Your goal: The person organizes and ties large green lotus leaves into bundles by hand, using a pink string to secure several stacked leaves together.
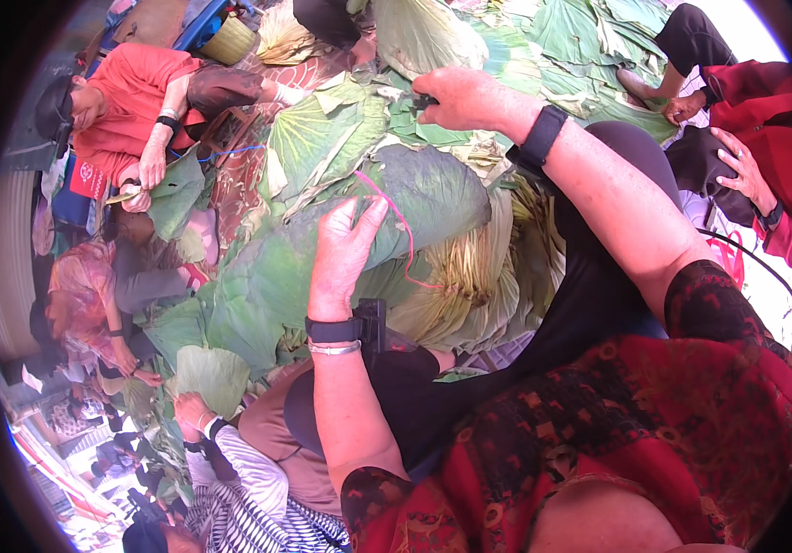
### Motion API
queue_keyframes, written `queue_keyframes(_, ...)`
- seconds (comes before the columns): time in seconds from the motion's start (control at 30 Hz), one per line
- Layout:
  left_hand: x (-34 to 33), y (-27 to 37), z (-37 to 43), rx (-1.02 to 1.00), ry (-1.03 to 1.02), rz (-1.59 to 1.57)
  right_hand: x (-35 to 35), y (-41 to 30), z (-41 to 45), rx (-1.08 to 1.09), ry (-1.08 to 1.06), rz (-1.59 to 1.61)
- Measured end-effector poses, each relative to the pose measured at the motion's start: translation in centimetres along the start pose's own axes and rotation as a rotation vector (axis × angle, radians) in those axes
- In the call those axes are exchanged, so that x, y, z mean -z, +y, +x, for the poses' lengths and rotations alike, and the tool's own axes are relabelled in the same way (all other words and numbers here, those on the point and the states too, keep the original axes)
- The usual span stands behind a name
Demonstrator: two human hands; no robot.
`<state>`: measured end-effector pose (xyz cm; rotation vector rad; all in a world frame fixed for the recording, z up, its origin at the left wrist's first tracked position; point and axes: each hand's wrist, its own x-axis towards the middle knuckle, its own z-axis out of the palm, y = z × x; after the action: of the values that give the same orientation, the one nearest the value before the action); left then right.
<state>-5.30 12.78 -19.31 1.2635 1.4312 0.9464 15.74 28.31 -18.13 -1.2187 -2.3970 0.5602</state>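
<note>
My left hand (347,242) pinches a pink string (406,231) between thumb and fingertips above large green leaves, which look like lotus leaves. The string trails down to a bundle of pale leaf stalks (472,266) near my knees. One broad dark green leaf (430,186) lies just past the left fingertips. Farther off, my right hand (462,100) is curled around a small dark object (425,101), whose kind I cannot tell. Wide leaves (330,138) spread out beneath and between both hands.
A person in an orange top (133,97) handles a leaf at the upper left. Others sit at the left and lower left, one hand (192,413) close to a leaf. A person in red (755,104) sits at the right. Leaf piles (576,48) cover the far side, beside a woven basket (230,41).
</note>
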Motion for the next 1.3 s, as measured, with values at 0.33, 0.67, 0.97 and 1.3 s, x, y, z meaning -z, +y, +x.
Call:
queue_keyframes(0.33,2.3,1.2,-0.6,-0.044,0.191,-0.101,-0.9,-0.4,-1.2,-0.021,-0.333,0.108)
queue_keyframes(0.67,1.7,0.4,-0.6,-0.130,-0.020,0.094,-2.4,-3.9,-1.6,0.246,-0.190,0.715)
queue_keyframes(0.97,-0.1,0.1,0.1,-0.142,-0.020,0.140,-3.1,-5.0,-2.0,0.261,-0.333,0.770)
queue_keyframes(1.3,-2.5,0.6,0.9,-0.218,0.126,0.073,-6.1,-5.4,-2.5,-0.044,-0.015,0.916)
